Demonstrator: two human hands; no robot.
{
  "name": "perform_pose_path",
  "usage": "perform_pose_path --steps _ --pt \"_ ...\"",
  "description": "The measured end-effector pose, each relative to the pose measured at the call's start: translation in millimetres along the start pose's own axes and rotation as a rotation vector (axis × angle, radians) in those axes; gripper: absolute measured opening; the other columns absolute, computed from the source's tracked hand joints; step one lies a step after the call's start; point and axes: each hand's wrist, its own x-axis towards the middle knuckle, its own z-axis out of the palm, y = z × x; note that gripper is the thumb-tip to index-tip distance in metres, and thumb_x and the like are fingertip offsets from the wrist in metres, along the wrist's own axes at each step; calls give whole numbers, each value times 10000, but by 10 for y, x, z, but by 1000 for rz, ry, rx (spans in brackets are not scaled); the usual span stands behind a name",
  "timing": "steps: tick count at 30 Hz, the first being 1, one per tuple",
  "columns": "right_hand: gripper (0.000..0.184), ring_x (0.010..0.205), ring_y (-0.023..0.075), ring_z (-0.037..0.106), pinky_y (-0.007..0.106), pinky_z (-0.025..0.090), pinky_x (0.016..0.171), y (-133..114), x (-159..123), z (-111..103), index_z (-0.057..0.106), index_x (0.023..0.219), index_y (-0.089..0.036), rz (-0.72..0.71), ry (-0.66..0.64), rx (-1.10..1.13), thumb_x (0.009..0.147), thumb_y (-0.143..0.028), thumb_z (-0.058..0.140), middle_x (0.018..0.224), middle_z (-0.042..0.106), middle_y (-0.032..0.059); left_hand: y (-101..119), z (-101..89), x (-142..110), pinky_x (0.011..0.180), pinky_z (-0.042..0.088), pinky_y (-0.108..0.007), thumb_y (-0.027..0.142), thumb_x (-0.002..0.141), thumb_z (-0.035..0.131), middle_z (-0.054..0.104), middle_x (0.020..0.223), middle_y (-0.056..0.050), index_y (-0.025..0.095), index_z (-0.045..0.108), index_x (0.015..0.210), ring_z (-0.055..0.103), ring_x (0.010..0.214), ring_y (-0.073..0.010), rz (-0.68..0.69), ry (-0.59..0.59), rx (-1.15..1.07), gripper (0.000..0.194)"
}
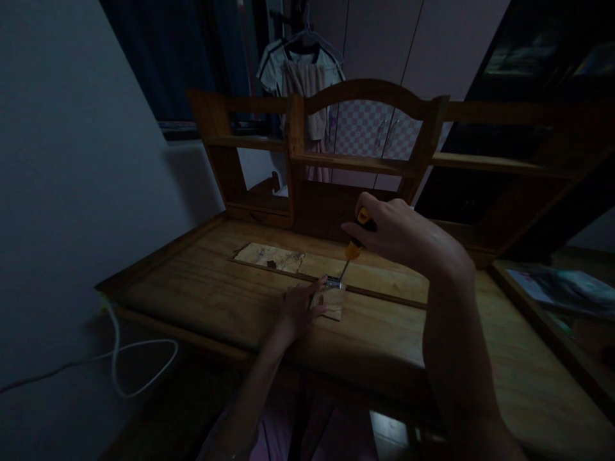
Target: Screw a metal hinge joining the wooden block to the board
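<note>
My right hand (391, 230) is wrapped round the yellow and black handle of a screwdriver (354, 248), gripping it from above. The shaft slants down to the left, and its tip meets a small metal hinge (333, 282). That hinge sits at the top edge of a small wooden board (331, 303), against a longer wooden strip (379, 280). My left hand (298, 308) lies with fingers spread over the small board's left side, one fingertip touching the hinge. Screws, if any, are too small to make out.
A wooden desk (202, 282) carries the work, with an open shelf unit (355, 163) along its back. Printed material (557, 288) lies at the right. A white cable (116, 346) loops beside the left edge. Clothes (302, 73) hang behind. The room is dim.
</note>
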Motion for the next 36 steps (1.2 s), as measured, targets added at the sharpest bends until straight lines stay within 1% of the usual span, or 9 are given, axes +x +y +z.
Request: perform_pose_path --steps 6,11,17,22,25,28,30,33,36 --pt "326 739 232 579 313 312 613 -11 6 2 527 1029 -175 10 16 -26 944 -485 470 797 614 84 -15 -3 39 985 381 -366 346 810 701 660 1165 -65 353 437 1434 569 1095 -267 22 -32 -38 678" --pt "328 749 240 592 313 312 599 12 13 1 528 1013 -168 9 1 -32 941 -483 478 806 627 95 -31 11 27 1014 359 -380 332 825 684 653 1179 -66 357 411 1447 562 1123 -260 52 -8 -39 680" --pt "316 754 239 597 312 328 604 31 10 3 535 1033 -166 5 9 -26 933 -463 499 819 639 94 -12 -19 18 1004 392 -368 297 813 686 664 1207 -55 352 499 1391 579 1126 -261 80 -3 -78 610" --pt "350 762 242 601 312 333 604 31 14 13 542 1055 -156 13 -7 -45 928 -479 500 824 646 98 -35 -4 46 982 422 -359 288 809 687 664 1228 -49 354 506 1385 593 1109 -255 93 -4 -95 607" --pt "368 769 249 606 319 339 619 29 20 17 548 1050 -149 14 0 -68 934 -492 485 826 648 102 -55 18 42 992 415 -373 290 809 689 661 1228 -53 347 512 1382 587 1110 -258 102 0 -79 602" --pt "372 770 254 610 328 349 636 33 27 18 553 1028 -146 26 2 -79 939 -497 469 824 649 107 -66 34 27 1025 377 -412 302 824 677 642 1241 -57 346 492 1396 560 1136 -263 98 3 -44 603" --pt "373 771 256 610 332 358 649 34 31 11 554 1023 -146 38 0 -76 936 -499 468 828 651 112 -76 37 31 1035 361 -422 305 837 662 633 1243 -58 341 484 1402 547 1143 -260 108 -6 -31 593" --pt "389 773 257 609 334 372 661 26 27 -15 548 1027 -152 49 -23 -40 904 -517 495 848 649 114 -103 31 70 1031 371 -398 308 846 648 635 1235 -53 342 472 1411 550 1123 -245 169 -47 -60 592" --pt "341 826 257 608 331 395 698 17 19 -47 534 1025 -162 24 -52 41 867 -464 533 903 646 114 -126 18 118 1022 383 -379 319 842 647 640 1217 -44 354 466 1414 552 1107 -240 212 -97 -104 602"
